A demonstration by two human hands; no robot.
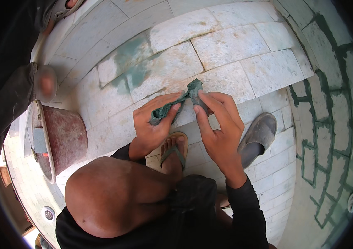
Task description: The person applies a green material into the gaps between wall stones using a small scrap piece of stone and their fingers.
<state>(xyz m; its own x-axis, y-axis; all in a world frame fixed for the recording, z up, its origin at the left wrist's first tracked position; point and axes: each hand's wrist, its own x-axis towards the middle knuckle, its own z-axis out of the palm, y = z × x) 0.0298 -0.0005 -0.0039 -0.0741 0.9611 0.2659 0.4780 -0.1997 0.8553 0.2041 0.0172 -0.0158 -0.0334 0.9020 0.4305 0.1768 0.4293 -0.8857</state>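
My left hand (147, 128) is closed around a curled, flexible-looking piece (163, 112) smeared with dark green paste. Between the thumb and fingers of my right hand (222, 120) is a small grey-green piece (198, 98), with a lump of the same paste at its upper end. The two pieces meet or nearly meet in front of me; I cannot tell what kind of tool either is. Both hands are above the edge of a pale stone-tiled step (230, 45). Green paste stains (133, 74) mark its tiles on the left.
A reddish, dirty bucket (66, 137) lies tilted at the left. Below my hands is my foot in a flip-flop (175, 151), beside a loose grey slipper (258, 137). Dark green joint lines cover the wall (319, 114) at right. Another person's leg (14, 91) is at far left.
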